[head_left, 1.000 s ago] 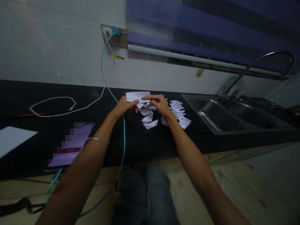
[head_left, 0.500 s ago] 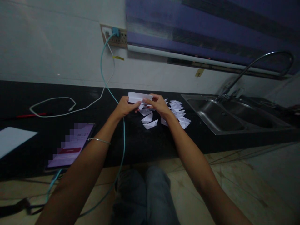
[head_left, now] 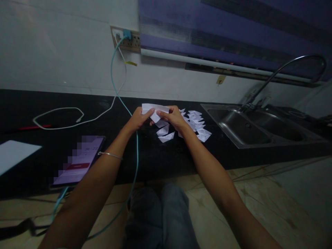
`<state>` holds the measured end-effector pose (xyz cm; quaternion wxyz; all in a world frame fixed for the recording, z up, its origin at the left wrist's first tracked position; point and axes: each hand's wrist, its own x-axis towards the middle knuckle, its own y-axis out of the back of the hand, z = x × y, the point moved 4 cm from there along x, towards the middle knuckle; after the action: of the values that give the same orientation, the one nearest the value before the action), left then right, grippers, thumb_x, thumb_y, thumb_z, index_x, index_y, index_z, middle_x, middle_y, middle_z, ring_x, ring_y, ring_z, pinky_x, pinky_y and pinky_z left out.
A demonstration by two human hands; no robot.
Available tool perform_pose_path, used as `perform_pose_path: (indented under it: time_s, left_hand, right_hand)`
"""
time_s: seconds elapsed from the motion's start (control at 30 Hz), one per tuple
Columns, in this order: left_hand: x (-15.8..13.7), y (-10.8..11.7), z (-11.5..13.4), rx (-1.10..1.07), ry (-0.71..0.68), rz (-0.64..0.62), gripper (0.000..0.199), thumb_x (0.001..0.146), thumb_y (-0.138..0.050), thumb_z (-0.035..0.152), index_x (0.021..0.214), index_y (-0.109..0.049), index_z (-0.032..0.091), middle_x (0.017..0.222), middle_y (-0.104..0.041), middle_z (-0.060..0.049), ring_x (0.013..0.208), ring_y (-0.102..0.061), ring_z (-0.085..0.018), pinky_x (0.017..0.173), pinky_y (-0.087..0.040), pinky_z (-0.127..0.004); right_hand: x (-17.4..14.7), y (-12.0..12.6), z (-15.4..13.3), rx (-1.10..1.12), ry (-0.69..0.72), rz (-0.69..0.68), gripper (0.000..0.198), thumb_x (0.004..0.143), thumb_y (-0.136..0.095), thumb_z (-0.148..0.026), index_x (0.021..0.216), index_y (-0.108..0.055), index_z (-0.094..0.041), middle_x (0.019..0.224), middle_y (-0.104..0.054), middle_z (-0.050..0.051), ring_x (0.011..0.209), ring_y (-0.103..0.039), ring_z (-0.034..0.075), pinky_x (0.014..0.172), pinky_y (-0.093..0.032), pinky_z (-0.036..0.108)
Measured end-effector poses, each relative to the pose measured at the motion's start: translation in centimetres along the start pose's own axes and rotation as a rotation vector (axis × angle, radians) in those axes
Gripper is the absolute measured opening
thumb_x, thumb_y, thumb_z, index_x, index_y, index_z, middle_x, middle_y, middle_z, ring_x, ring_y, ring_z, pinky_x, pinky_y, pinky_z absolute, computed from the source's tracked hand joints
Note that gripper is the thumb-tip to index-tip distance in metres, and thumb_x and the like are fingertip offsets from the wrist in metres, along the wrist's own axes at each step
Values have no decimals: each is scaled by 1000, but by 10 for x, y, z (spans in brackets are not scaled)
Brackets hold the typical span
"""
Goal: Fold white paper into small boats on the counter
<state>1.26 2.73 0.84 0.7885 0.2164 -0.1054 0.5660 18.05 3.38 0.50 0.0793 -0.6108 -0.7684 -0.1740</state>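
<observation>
Left hand (head_left: 137, 119) and right hand (head_left: 176, 117), in the head view, are mostly curled in, each pinching one side of a folded paper (head_left: 155, 106), thumbs close together over its pointed lower flap. It is held up to the left of the sink (head_left: 241, 146), over the tabletop (head_left: 160, 162). Paper boats (head_left: 166, 137) lie between there and the sink, some partly behind the right hand. Farther left of the sink, a teal cable (head_left: 137, 152) passes close under the left hand, and a phone (head_left: 77, 166) lies beyond it. Uneven thumb pressure could set a crooked crease, and pulling the hands apart might tear the flap. A low wrist could knock the nearest boats or snag the cable. In this dim light, the fingers behind the paper are hard to make out.
</observation>
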Motion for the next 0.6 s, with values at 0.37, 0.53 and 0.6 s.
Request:
perform_pose_path:
  time_s: [0.37,0.53,0.6]
  left_hand:
    - [8,-2,-9,-155,91,-187,59,85,-52,70,70,-65,15,58,-67,-10,43,-56,-14,39,-36,-24]
    - [8,3,-7,-106,68,-171,55,84,-57,68,72,-66,15,60,-66,-8,46,-57,-13,39,-36,-23]
    - [8,11,-5,-38,10,-68,45,84,-65,59,72,-67,15,58,-63,-3,46,-55,-11,41,-37,-21]
  right_hand:
    - [0,5,-3,168,-72,-166,41,70,-80,-56,74,-71,-16,76,-68,3,68,-62,11,69,-54,27]
    - [-1,12,-4,57,-52,-117,46,69,-78,-62,70,-70,-17,72,-66,3,67,-60,12,64,-52,25]
    - [2,16,-3,-15,-20,-61,48,70,-76,-64,65,-67,-16,66,-62,2,63,-56,11,60,-49,25]
